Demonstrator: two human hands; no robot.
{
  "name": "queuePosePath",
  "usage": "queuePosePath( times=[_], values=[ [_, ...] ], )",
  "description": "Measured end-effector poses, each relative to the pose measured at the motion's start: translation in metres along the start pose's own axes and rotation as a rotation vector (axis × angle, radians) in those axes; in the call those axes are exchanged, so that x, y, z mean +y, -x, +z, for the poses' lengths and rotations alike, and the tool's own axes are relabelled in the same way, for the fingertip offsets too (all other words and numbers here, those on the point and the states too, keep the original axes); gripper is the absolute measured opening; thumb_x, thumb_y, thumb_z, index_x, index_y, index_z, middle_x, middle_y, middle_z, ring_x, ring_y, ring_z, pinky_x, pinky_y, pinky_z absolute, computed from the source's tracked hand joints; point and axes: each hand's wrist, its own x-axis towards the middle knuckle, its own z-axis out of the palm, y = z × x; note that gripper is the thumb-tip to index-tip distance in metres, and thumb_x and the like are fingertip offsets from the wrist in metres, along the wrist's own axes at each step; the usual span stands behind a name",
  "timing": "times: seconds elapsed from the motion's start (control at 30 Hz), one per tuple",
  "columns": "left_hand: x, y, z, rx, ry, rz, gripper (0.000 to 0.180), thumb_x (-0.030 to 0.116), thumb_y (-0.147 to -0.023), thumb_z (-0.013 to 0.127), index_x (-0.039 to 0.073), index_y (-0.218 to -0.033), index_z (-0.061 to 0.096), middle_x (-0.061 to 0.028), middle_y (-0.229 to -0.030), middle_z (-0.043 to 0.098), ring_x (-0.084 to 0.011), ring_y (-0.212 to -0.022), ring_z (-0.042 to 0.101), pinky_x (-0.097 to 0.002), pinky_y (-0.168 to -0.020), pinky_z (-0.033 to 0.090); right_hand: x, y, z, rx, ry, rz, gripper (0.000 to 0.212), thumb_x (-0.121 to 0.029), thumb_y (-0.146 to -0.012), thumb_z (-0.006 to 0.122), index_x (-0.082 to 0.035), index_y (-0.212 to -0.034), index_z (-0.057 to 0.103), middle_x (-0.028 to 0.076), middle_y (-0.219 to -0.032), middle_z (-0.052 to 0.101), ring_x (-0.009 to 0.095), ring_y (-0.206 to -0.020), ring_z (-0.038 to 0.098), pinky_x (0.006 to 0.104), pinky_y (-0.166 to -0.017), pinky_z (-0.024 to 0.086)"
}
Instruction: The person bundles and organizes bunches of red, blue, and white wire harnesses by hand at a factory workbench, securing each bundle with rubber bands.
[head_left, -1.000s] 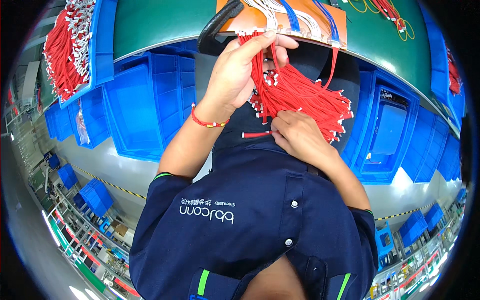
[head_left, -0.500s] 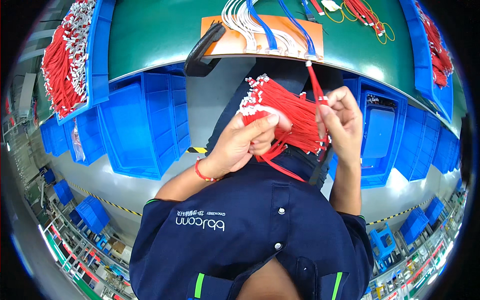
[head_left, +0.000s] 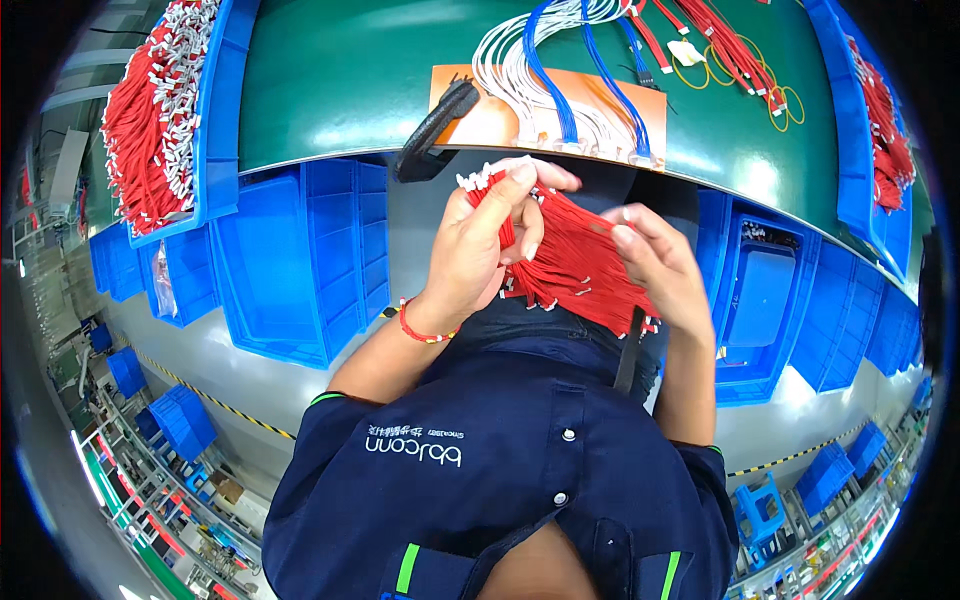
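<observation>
A large bundle of red cables (head_left: 585, 275) with small white end connectors lies across my lap. My left hand (head_left: 478, 240) is closed around several red cables near their ends, and white connectors (head_left: 478, 180) stick out above its thumb. To the right, my right hand (head_left: 665, 262) pinches a thin red cable (head_left: 600, 226) between thumb and fingers, with that strand running toward the left hand. Just beyond the hands, at the table edge, an orange board (head_left: 490, 122) carries white cables (head_left: 510, 65) and blue cables (head_left: 553, 85) with their connectors along its near edge.
A black padded bar (head_left: 435, 135) juts over the edge of the green table (head_left: 340, 90). Blue bins of red cables flank it, a left bin (head_left: 222, 110) and a right bin (head_left: 842, 120). Blue crates (head_left: 270, 260) stand below. Loose red cables (head_left: 735, 55) and yellow loops lie far right.
The red cable that reached from the board's edge to my right hand is now away from the board. My left hand has moved up and forward with its cables; the view has shifted slightly.
</observation>
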Motion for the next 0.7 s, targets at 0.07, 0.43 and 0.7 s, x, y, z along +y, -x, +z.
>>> queuePosePath(
  times=[0.07, 0.43, 0.7],
  values=[
    [-0.002, -0.004, -0.003, 0.003, -0.010, 0.025, 0.031, 0.023, -0.103, 0.045, -0.002, -0.102, 0.065, 0.0017, -0.066, 0.054, -0.0016, -0.048, 0.039, -0.0179, -0.044, 0.027, 0.001, 0.006, -0.023, -0.024, -0.035, 0.031, 0.023, -0.021, -0.099, 0.053, -0.003, -0.106, 0.065, -0.009, -0.072, 0.051, 0.000, -0.055, 0.031, 0.0178, -0.049, 0.022],
    [-0.001, -0.014, -0.007, 0.110, 0.012, -0.029, 0.029, 0.018, -0.101, 0.047, -0.005, -0.099, 0.065, 0.0069, -0.062, 0.039, 0.0006, -0.049, 0.026, -0.0194, -0.043, 0.019, 0.018, 0.020, -0.044, -0.061, -0.658, -0.324, 0.023, -0.013, -0.088, 0.065, 0.005, -0.103, 0.063, 0.009, -0.075, 0.058, 0.000, -0.043, 0.030, 0.0167, -0.038, 0.020],
    [0.003, -0.014, -0.008, 0.093, -0.023, -0.044, 0.029, 0.015, -0.100, 0.046, -0.006, -0.098, 0.065, 0.0067, -0.061, 0.039, 0.0008, -0.048, 0.026, -0.0194, -0.042, 0.019, 0.009, 0.005, -0.023, -0.091, -0.685, -0.287, 0.019, -0.006, -0.089, 0.060, 0.005, -0.104, 0.066, 0.011, -0.079, 0.064, 0.002, -0.043, 0.039, 0.0188, -0.041, 0.027]
  ],
)
